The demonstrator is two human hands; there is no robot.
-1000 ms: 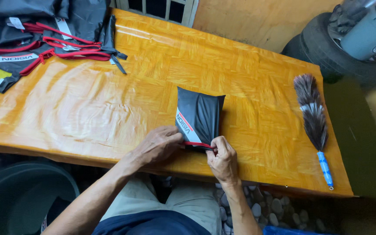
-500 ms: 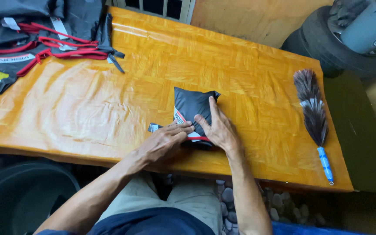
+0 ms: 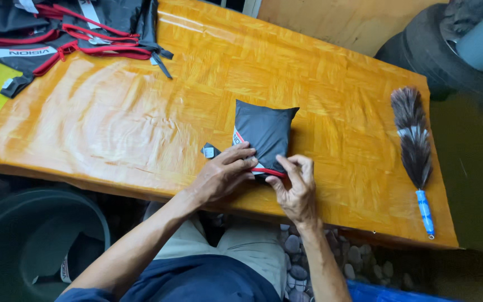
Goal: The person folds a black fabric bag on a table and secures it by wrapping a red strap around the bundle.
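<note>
A small dark grey fabric pouch (image 3: 265, 130) with red trim lies near the front edge of the orange wooden table (image 3: 141, 117). My left hand (image 3: 223, 173) rests on its near left corner, fingers pressing the red edge. On the near right corner my right hand (image 3: 296, 187) pinches the same red trim between thumb and fingers. A small grey tab with a white label (image 3: 209, 150) sticks out to the left of the pouch, just beyond my left fingers.
A pile of dark grey and red fabric pieces (image 3: 74, 28) lies at the table's far left. A feather duster (image 3: 413, 145) with a blue handle lies along the right side. A dark round bin (image 3: 34, 240) stands below left; tyres (image 3: 420, 50) at the back right.
The pouch has been folded down smaller and flatter. My right hand came off its top and back to the near edge, where both hands now grip the red trim.
</note>
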